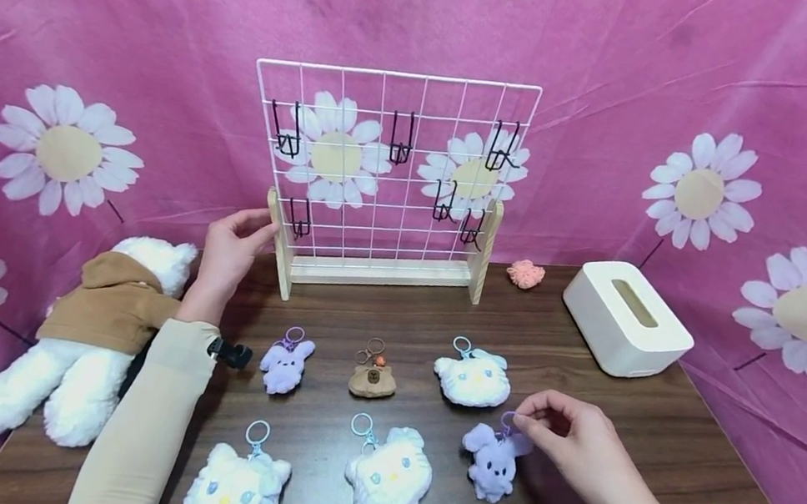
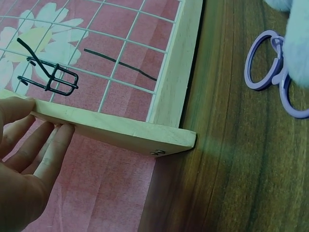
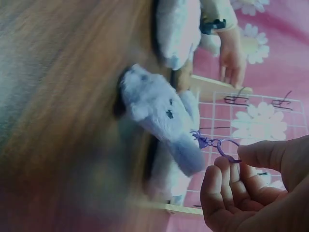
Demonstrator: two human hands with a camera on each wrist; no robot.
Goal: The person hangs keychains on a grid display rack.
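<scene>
My left hand (image 1: 227,257) grips the left wooden post (image 1: 280,244) of a white wire grid rack (image 1: 381,273). In the left wrist view the thumb lies on one face of that post (image 2: 116,126) and the fingers on the other. Thumb and fingertips of my right hand (image 1: 580,442) pinch the purple ring (image 3: 226,151) of a purple plush keychain (image 1: 494,467). In the right wrist view its plush body (image 3: 161,108) hangs off the ring, low over the table. Several black hooks (image 1: 400,149) hang on the grid, with nothing on them.
Spread over the wooden table (image 1: 319,443) are another purple plush keychain (image 1: 285,368), a brown one (image 1: 373,380) and white cat-faced ones (image 1: 389,475). A white plush bear (image 1: 88,381) in a brown hoodie lies left, a white tissue box (image 1: 626,317) right, a pink fluffy piece (image 1: 525,274) behind.
</scene>
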